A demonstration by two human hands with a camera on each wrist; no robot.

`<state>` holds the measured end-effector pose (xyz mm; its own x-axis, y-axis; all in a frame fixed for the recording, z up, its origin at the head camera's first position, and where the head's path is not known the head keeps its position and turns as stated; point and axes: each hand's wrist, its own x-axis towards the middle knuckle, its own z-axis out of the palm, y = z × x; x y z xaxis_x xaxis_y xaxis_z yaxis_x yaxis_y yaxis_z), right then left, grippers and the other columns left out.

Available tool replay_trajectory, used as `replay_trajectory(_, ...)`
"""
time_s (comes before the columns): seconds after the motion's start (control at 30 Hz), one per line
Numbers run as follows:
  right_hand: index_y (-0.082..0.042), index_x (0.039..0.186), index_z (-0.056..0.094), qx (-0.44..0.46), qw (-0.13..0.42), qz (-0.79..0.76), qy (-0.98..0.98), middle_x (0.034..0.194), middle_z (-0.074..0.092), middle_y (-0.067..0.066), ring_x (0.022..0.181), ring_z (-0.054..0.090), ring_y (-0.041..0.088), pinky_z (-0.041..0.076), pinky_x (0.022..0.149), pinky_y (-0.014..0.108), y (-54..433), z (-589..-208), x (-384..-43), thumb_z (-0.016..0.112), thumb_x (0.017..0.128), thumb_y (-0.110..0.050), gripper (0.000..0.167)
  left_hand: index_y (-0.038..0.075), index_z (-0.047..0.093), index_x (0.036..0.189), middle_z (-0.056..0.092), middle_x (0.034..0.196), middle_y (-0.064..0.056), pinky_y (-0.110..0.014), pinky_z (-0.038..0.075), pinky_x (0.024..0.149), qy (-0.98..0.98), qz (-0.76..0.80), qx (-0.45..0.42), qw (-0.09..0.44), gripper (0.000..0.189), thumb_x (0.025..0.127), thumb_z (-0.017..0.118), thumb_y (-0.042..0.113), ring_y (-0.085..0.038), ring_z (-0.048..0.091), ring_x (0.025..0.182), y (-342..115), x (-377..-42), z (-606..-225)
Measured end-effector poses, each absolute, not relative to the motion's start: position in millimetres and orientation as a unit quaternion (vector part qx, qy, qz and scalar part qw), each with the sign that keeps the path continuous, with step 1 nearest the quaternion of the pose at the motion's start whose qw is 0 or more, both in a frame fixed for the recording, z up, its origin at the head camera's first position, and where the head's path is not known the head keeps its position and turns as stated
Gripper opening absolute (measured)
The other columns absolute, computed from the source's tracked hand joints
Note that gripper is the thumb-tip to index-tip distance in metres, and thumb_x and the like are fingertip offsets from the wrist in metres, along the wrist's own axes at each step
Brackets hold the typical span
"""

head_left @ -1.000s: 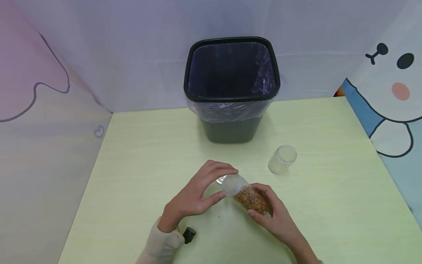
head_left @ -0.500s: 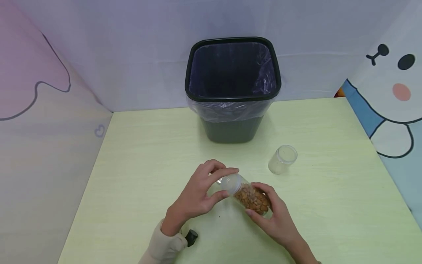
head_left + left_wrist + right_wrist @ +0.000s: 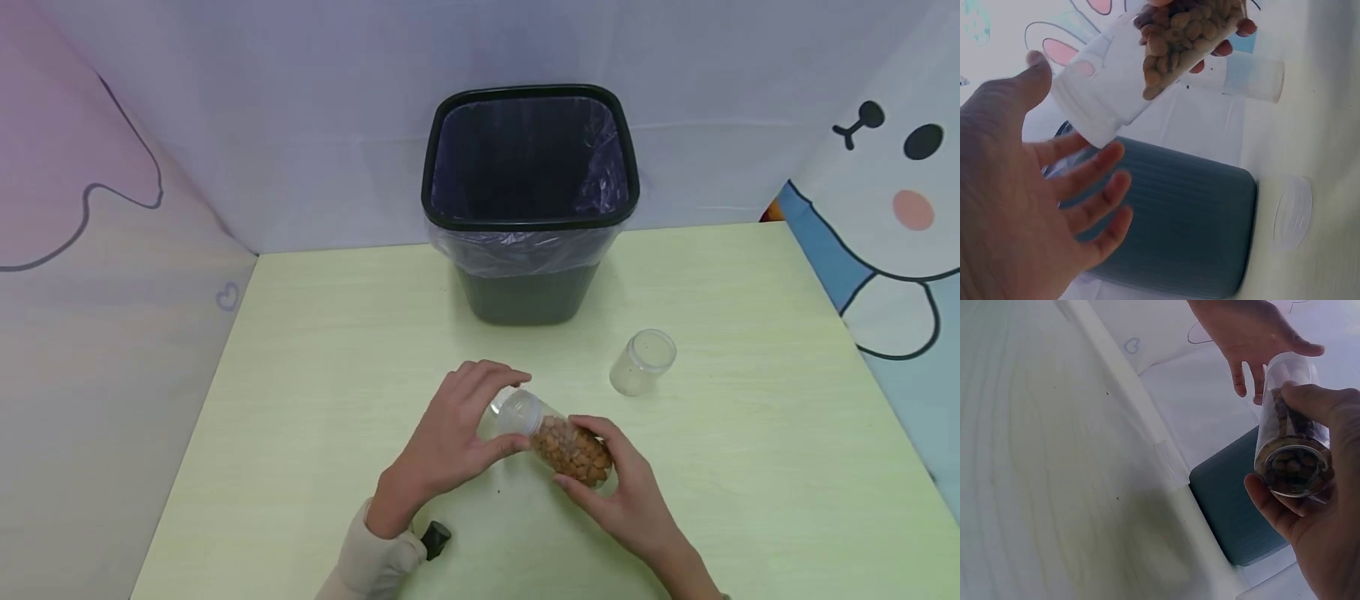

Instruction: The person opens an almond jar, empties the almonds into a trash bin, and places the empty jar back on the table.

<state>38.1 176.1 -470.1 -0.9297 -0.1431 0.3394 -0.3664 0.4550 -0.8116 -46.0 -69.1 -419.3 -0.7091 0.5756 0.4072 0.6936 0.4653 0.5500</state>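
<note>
A clear jar (image 3: 557, 435) of almonds (image 3: 579, 458) is held tilted above the worktop (image 3: 322, 375), its pale end aimed toward 10 o'clock. Its base is held in the curled grip of the right hand (image 3: 626, 496). At 9 o'clock, the left hand (image 3: 453, 433) is spread around the pale end; whether contact is made cannot be told. A flat clear lid (image 3: 1293, 214) is seen beyond. A second clear jar (image 3: 636, 373) is stood at 1–2 o'clock, a lined wastebasket (image 3: 525, 298) near 12.
</note>
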Motion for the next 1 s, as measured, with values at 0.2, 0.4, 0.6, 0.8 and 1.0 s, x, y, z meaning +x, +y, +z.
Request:
replay_trajectory(0.2,-0.016,0.144,0.053,0.113,0.037,0.568,-0.814,0.136,0.063,0.005,0.112,0.060,0.004,0.053,0.091,0.020,180,-470,39,0.086,0.083,-0.001,0.070,0.024,0.057,0.148,0.059,0.144,0.005,-0.036,0.046,0.112,-0.789,-0.427,-0.441,0.018,0.056,0.096,0.078,0.029,-0.015,0.052,0.135,-77,-51,-418)
replay_trajectory(0.4,-0.016,0.144,0.054,0.112,0.024,0.583,-0.805,0.134,0.063,0.003,0.110,0.060,0.005,0.054,0.089,0.022,181,-470,39,0.082,0.086,0.001,0.066,0.024,0.061,0.143,0.062,0.134,0.006,-0.032,0.048,0.106,-0.789,-0.436,-0.432,0.023,0.057,0.090,0.082,0.027,-0.013,0.054,0.127,-77,-52,-422)
replay_trajectory(0.6,-0.011,0.143,0.054,0.135,0.074,0.562,-0.813,0.133,0.065,0.008,0.111,0.061,0.004,0.054,0.089,0.019,177,-471,39,0.086,0.080,0.004,0.073,0.022,0.063,0.137,0.062,0.109,0.007,-0.030,0.049,0.090,-0.810,-0.426,-0.399,0.054,0.055,0.090,0.079,0.046,-0.014,0.056,0.101,-72,-50,-425)
replay_trajectory(0.8,-0.005,0.142,0.054,0.160,0.128,0.520,-0.829,0.131,0.065,0.011,0.117,0.059,0.003,0.046,0.099,0.011,175,-471,36,0.093,0.070,0.004,0.082,0.017,0.063,0.120,0.058,0.094,0.006,-0.030,0.045,0.081,-0.848,-0.401,-0.337,0.078,0.069,0.093,0.047,0.079,-0.015,0.056,0.086,-63,-44,-427)
replay_trajectory(1.0,-0.003,0.140,0.054,0.167,0.141,0.510,-0.832,0.129,0.064,0.010,0.119,0.058,0.003,0.044,0.103,0.010,175,-472,36,0.095,0.067,0.004,0.084,0.016,0.062,0.115,0.060,0.094,0.006,-0.031,0.045,0.081,-0.863,-0.389,-0.312,0.085,0.078,0.092,0.034,0.086,-0.014,0.057,0.085,-58,-41,-428)
